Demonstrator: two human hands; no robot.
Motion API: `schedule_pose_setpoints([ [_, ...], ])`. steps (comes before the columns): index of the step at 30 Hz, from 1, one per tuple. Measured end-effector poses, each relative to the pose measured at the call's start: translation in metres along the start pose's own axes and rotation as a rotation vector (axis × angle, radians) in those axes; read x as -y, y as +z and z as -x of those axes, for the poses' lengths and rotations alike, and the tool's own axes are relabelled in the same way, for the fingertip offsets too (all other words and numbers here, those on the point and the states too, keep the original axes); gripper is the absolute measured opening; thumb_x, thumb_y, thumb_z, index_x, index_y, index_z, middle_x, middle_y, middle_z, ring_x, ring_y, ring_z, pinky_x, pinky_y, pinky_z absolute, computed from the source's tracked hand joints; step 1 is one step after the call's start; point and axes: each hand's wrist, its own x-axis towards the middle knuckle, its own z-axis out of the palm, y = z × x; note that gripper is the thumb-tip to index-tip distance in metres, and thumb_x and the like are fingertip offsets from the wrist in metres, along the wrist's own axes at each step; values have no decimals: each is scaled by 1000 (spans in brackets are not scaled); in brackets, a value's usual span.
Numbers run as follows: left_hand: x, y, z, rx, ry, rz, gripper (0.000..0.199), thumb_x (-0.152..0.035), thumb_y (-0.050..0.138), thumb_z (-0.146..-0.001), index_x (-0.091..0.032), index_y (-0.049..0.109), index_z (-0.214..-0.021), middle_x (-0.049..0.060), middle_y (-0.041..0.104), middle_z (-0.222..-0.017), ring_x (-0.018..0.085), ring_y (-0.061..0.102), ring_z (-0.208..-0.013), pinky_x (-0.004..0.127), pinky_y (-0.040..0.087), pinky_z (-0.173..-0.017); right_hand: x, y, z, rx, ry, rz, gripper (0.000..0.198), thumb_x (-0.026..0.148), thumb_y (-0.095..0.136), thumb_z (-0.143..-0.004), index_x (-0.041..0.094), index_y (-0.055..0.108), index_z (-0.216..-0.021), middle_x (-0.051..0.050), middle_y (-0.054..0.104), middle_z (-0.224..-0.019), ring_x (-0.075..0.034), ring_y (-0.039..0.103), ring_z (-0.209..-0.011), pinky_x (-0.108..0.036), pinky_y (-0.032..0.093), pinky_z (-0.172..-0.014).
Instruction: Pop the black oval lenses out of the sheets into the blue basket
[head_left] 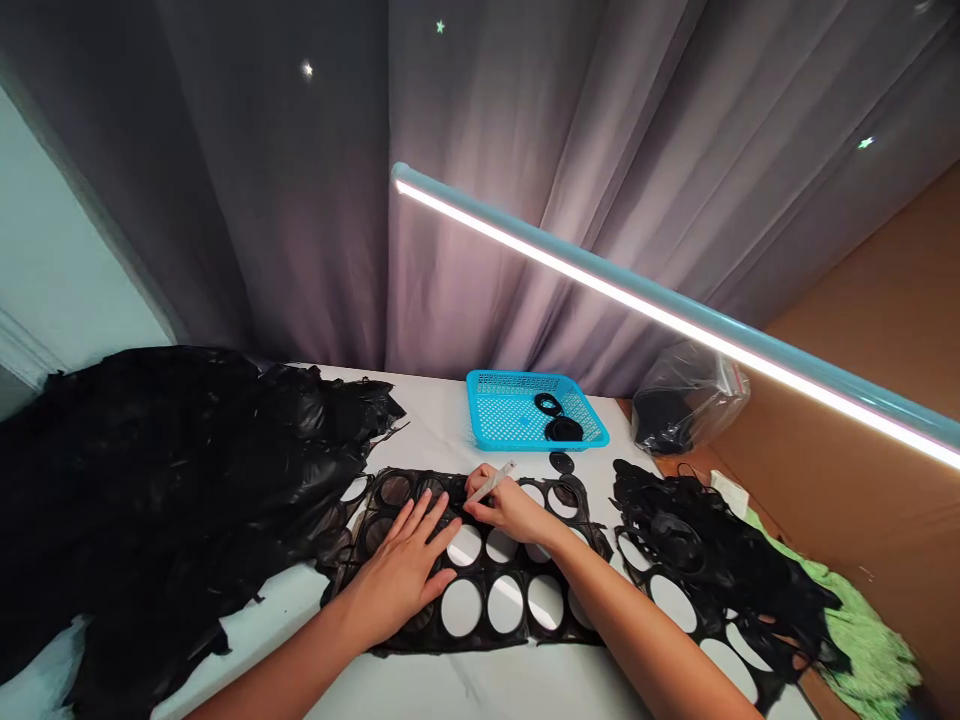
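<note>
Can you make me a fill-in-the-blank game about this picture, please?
1. The left hand rests on a sheet with many holes, and that sheet is coloured ____.
2. The slim pale tool is held in the person's ____.
3. The plastic basket at the back of the table is coloured ____.
4. The crumpled cloth at the lower right is coloured ____.

Missing words: black; right hand; blue; green.

Your bare left forearm [300,640] slants in from lower left; left hand [409,565] palm down, fingers spread, thumb splayed. Your bare right forearm [630,625] reaches from lower right; right hand [511,508] curled, pinching.
</note>
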Motion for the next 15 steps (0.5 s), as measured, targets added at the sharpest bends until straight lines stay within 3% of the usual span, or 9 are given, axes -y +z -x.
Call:
schedule_pose_setpoints([
  [15, 1, -1, -2, -4, 5, 31, 56, -34, 57, -95, -29, 37, -147, 7, 24, -159, 33, 20, -145, 54, 28, -113, 6, -2, 3, 19, -27, 70, 11, 17, 59, -88, 20, 55, -79, -2, 50, -94, -16, 52, -82, -30, 45, -77],
])
